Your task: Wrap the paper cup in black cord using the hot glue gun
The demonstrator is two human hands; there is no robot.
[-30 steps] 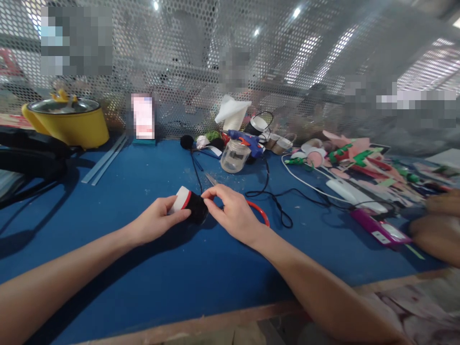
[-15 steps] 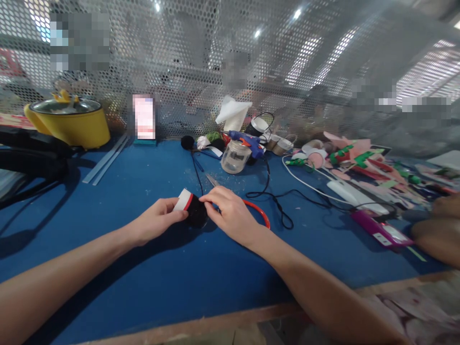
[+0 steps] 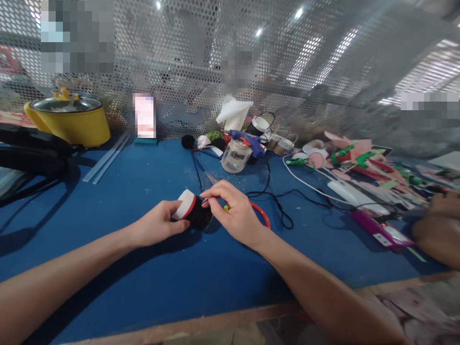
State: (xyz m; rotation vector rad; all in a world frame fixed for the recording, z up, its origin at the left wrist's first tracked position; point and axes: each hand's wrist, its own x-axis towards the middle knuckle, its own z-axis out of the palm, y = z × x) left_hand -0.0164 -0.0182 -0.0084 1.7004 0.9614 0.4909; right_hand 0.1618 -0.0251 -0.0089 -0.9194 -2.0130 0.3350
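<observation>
My left hand [image 3: 163, 223] is closed around the white end of a small cup [image 3: 199, 214], tilted to the right above the table. Black yarn wraps most of the cup, with a red band beside the white part. At the cup's upper side, my right hand [image 3: 232, 211] pinches the black yarn [image 3: 199, 178] between thumb and fingertips. That strand runs back toward a black ball of yarn [image 3: 187, 142]. Beneath my right hand lie scissors [image 3: 265, 218] with a red-orange handle, partly covered; their blade tip shows beyond my knuckles.
Behind my hands stand a clear jar [image 3: 235, 157] and a blue glue gun [image 3: 247, 141]. A phone [image 3: 145, 115] leans at the back, near a yellow pot [image 3: 72, 124]. Cords, a purple box [image 3: 377, 230] and pink and green scraps lie to the right, with another person's arm [image 3: 438, 235] there.
The cup has turned slightly in my left hand and moved a little right, showing more of its white part. My right hand has lifted slightly and changed its finger position on the yarn.
</observation>
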